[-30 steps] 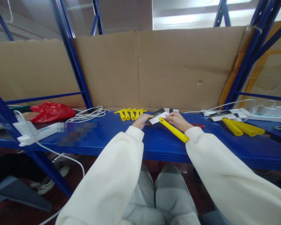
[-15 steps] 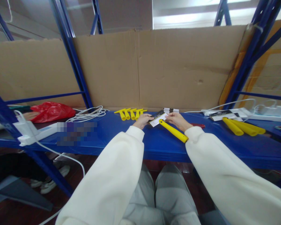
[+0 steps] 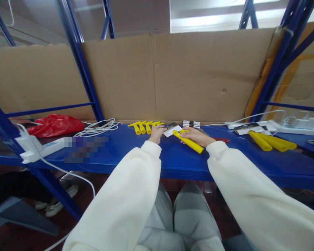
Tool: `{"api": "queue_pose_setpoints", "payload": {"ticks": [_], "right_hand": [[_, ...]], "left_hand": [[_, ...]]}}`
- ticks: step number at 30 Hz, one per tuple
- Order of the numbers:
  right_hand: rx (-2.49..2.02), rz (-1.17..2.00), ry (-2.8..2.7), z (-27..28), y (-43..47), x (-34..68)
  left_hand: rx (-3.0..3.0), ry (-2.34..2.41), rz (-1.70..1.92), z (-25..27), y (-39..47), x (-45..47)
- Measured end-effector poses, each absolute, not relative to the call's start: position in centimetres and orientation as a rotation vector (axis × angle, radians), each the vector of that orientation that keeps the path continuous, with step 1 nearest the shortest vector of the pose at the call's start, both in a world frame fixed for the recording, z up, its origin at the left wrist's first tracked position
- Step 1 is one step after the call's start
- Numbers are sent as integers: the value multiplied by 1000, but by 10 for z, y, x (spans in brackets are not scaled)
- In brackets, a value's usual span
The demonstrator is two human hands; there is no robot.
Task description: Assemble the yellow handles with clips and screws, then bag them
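My left hand (image 3: pixel 156 134) pinches the left edge of a black-and-white printed card (image 3: pixel 172 129). My right hand (image 3: pixel 195 136) is closed around a yellow plastic handle (image 3: pixel 191 144), its narrow end near the card and its thick end slanting down toward me. Whether the card and the handle touch is hard to tell. Behind my left hand, several yellow handles (image 3: pixel 144 128) stand in a row. A stack of black-and-white packs (image 3: pixel 191 124) lies just beyond my right hand, and a red object (image 3: pixel 222 140) is by its wrist.
On the right lie more yellow handles (image 3: pixel 273 141), a printed pack (image 3: pixel 247 128) and a white power strip (image 3: pixel 297 130). To the left are a coiled white cable (image 3: pixel 101 127), a red plastic bag (image 3: pixel 56 125) and another power strip (image 3: pixel 51 146). A cardboard sheet (image 3: pixel 154 76) backs the blue bench (image 3: pixel 136 160).
My right hand has let go of the card and closed around the yellow handle, which has shifted slightly left. The card has tilted. At far left another person's hand has moved off the red bag.
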State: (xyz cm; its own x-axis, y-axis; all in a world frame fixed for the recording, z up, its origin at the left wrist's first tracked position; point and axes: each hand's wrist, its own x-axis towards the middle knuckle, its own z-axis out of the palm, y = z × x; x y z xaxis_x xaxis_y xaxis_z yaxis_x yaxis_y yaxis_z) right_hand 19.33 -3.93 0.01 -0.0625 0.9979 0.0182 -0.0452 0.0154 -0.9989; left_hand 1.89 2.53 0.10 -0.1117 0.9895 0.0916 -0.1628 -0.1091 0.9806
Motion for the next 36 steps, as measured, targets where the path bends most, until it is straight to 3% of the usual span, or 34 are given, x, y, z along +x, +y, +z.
{"api": "queue_pose_setpoints", "payload": {"ticks": [18,24,31,36], "right_hand": [[-1129,1253,-1574,0,-42,198],[-1216,1000,-1828,-4,-36,202],[-1202,554,-2219,3,-35,201],[-1311,567,-2267,11,-38,193]], "left_hand": [[1219,1137,1327,-1,27,15],[1274,1099,1196,-2,28,15],[1208,1102,1286,0,25,16],[1160,1106,1356,3,17,18]]}}
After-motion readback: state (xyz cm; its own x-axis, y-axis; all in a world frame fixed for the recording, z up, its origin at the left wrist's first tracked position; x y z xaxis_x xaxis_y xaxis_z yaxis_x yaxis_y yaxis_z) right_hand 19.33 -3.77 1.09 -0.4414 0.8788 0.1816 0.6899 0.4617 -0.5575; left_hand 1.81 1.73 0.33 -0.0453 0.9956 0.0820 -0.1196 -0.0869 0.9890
